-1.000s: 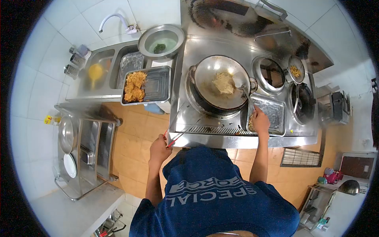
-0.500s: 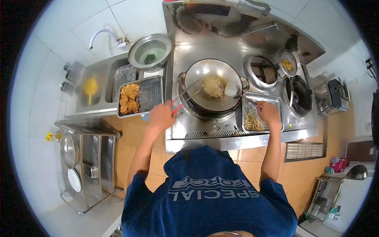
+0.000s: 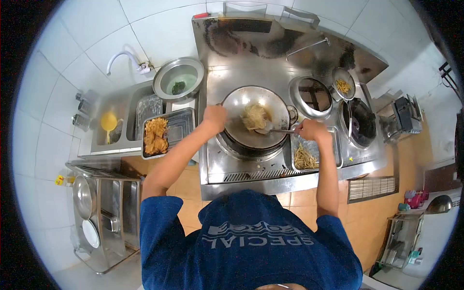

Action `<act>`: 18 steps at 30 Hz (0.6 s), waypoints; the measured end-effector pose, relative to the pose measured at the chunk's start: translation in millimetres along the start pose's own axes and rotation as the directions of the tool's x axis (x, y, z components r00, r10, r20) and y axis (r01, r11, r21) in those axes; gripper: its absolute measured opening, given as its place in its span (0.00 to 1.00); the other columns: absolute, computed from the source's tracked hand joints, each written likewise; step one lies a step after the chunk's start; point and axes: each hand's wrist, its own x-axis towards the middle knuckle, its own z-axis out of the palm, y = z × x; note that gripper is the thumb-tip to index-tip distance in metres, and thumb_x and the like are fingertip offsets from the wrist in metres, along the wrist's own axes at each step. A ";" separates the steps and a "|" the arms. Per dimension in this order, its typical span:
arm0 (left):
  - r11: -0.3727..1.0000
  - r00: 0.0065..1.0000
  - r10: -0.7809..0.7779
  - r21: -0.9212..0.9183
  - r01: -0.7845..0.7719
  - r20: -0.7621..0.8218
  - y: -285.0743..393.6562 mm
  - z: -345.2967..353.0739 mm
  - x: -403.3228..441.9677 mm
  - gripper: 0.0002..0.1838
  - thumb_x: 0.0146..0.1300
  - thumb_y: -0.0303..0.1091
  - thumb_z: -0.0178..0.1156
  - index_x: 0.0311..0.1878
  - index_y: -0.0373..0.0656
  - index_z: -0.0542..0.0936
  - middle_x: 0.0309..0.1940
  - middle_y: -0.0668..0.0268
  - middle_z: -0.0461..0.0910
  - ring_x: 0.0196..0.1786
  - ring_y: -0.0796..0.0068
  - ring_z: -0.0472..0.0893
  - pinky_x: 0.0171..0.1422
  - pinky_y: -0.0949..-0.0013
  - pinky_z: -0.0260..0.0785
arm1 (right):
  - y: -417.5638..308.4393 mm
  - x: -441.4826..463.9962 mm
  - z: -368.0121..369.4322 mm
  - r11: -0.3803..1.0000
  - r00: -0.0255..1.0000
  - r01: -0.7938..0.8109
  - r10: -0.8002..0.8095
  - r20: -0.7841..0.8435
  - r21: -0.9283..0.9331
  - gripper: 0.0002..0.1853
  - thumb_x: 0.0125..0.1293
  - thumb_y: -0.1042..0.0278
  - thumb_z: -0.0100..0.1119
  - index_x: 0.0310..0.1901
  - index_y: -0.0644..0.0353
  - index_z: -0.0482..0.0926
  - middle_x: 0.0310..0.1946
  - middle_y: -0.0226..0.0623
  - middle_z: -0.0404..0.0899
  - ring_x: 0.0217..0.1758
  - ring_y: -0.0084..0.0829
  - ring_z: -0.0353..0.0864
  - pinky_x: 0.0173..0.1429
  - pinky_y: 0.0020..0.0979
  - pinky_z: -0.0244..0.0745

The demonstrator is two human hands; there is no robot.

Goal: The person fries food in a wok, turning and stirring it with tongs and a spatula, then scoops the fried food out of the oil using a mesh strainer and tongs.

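A wok [image 3: 237,104] sits on the burner with a pale, stringy clump of food [image 3: 255,116] in it. My left hand [image 3: 214,119] is closed at the wok's left handle, which it mostly covers. No tongs show at this hand now. My right hand [image 3: 313,129] grips a wok spatula [image 3: 282,131], its blade down in the wok at the lower edge of the clump. Below the right hand, a metal tray [image 3: 337,162] holds thin fried-looking strips [image 3: 304,158].
Left of the stove are a tray [image 3: 180,128] with browned fried pieces, a metal bowl [image 3: 162,77] with something green in liquid, and a sink [image 3: 108,135]. A round-rimmed burner [image 3: 296,96], a strainer [image 3: 337,72] of strips and another burner [image 3: 369,125] stand at right.
My left hand moved up and forward to the wok's handle; the red-handled tongs it held are out of sight. The spatula blade slid left and nearer me, against the food. The view tilted slightly.
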 end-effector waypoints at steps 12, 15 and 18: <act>0.955 0.984 -0.171 -0.237 0.180 0.057 -5.2 -58.1 -71.2 0.16 0.48 0.29 0.66 0.43 0.38 0.80 0.33 0.52 0.85 0.39 0.50 0.86 0.42 0.53 0.79 | -14.7 -49.6 60.1 0.968 0.878 0.049 0.075 -0.473 0.246 0.13 0.68 0.56 0.55 0.48 0.42 0.87 0.33 0.49 0.85 0.37 0.52 0.85 0.43 0.50 0.80; 0.940 0.974 -0.219 -0.256 0.224 0.050 -4.7 -61.9 -83.4 0.19 0.48 0.30 0.67 0.45 0.37 0.78 0.33 0.52 0.85 0.39 0.49 0.86 0.42 0.52 0.78 | -8.0 -56.8 57.5 0.961 0.854 0.008 0.137 -0.502 0.276 0.13 0.68 0.58 0.56 0.49 0.43 0.87 0.34 0.51 0.85 0.38 0.51 0.85 0.43 0.48 0.79; 0.945 0.977 -0.209 -0.249 0.211 0.031 -4.8 -37.3 -81.1 0.21 0.48 0.30 0.67 0.47 0.37 0.77 0.33 0.52 0.85 0.40 0.49 0.86 0.42 0.52 0.79 | 0.8 -57.0 64.4 0.971 0.830 -0.018 0.148 -0.538 0.239 0.13 0.69 0.56 0.55 0.50 0.39 0.86 0.30 0.50 0.84 0.35 0.52 0.85 0.40 0.52 0.79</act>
